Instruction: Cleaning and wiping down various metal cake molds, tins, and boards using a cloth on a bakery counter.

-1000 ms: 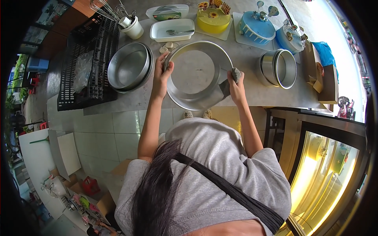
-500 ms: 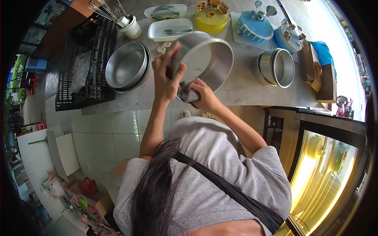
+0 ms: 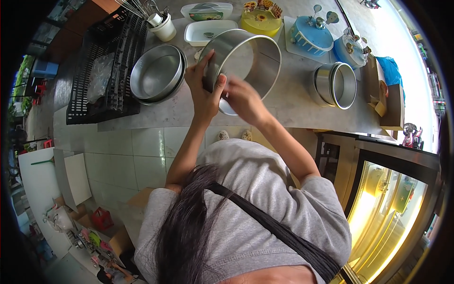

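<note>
A deep round metal cake pan (image 3: 269,66) is held tilted over the table's near edge, its open mouth facing right and toward me. My left hand (image 3: 204,85) grips its left side, fingers along the outer wall and thumb over the rim. My right hand (image 3: 247,102) is at the near part of the rim, close to the left thumb. Motion smears its fingers, and whatever lies in them cannot be made out. Left of the pan, wide shallow metal pans (image 3: 156,73) sit stacked on the table.
The metal table (image 3: 288,111) also bears nested pans (image 3: 343,85), a black crate (image 3: 106,80), a whisk pot (image 3: 164,29), a white tray (image 3: 194,34), a yellow cake (image 3: 260,21), a blue cake (image 3: 309,38) and a cardboard box (image 3: 392,106). A lit display case (image 3: 388,203) stands right.
The grey scrubbing cloth seen in my right hand earlier no longer shows. That hand has moved slightly right and up along the rim; the pan has turned a little, still in my left hand.
</note>
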Motion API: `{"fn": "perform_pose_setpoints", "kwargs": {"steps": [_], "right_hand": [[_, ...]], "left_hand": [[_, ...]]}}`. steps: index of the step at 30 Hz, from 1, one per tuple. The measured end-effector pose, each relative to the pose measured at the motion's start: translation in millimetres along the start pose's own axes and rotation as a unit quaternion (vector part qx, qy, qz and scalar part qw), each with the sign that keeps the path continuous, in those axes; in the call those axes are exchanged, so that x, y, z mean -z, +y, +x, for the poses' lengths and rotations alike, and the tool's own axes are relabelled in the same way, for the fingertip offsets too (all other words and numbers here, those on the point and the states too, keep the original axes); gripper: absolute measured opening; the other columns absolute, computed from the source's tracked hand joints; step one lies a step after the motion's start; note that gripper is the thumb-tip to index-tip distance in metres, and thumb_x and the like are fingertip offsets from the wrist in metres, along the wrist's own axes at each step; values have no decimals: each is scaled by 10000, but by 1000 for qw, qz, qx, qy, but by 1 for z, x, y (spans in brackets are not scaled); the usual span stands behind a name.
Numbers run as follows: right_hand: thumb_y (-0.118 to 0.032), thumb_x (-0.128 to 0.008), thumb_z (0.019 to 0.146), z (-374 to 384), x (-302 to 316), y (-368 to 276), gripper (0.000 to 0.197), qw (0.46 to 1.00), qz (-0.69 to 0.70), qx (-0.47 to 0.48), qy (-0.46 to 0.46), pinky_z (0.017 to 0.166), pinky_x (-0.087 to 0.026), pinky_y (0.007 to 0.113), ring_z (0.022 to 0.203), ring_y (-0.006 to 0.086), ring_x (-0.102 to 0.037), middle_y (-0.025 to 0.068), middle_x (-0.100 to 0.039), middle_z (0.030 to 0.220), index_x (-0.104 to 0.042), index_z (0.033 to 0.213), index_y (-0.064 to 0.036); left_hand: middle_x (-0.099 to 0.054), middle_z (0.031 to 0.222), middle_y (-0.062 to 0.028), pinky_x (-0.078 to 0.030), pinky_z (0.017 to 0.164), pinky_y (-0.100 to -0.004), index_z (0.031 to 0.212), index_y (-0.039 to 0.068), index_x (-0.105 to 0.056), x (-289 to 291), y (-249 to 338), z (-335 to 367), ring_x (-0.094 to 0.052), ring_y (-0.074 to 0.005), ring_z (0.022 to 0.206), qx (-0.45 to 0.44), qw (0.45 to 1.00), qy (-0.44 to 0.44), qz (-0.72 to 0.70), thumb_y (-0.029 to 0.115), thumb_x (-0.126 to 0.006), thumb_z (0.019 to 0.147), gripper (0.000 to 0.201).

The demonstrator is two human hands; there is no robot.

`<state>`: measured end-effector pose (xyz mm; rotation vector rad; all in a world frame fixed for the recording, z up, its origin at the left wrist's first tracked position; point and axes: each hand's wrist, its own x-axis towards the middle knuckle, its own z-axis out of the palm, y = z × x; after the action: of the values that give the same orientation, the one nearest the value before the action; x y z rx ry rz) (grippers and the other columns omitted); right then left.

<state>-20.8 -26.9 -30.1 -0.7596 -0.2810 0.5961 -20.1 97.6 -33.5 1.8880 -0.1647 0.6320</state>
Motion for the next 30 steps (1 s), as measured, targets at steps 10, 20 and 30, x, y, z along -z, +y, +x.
{"fn": "perform_pose_setpoints", "kwargs": {"steps": [10, 20, 30], "right_hand": [[-51, -565, 602, -7, 61, -34, 214, 388, -903, 135, 130, 741, -437, 367, 871, 286, -493, 115, -528, 856, -625, 807, -68], [0, -533, 700, 88, 50, -31, 251, 949, 13, 227, 217, 613, -446, 234, 717, 138, -558, 76, -589, 854, -559, 949, 15], [-88, -505, 723, 83, 13, -26, 231, 909, -398, 104, 68, 665, -433, 292, 737, 165, -550, 116, -587, 776, -540, 912, 39]], "left_hand": [[-454, 1041, -61, -342, 733, -248, 1265, 72, -437, 17, 7, 9, -421, -125, 825, 21, 991, 7, -134, 394, -558, 831, 554], [-460, 1182, -114, -280, 952, -304, 1231, -27, -416, -24, -19, 18, -417, -199, 1106, 190, 909, 53, -367, 293, -444, 899, 462], [-497, 1127, -129, -373, 869, -300, 1220, -31, -443, -14, -17, 57, -498, -200, 987, 39, 959, 84, -269, 365, -540, 855, 548]]}}
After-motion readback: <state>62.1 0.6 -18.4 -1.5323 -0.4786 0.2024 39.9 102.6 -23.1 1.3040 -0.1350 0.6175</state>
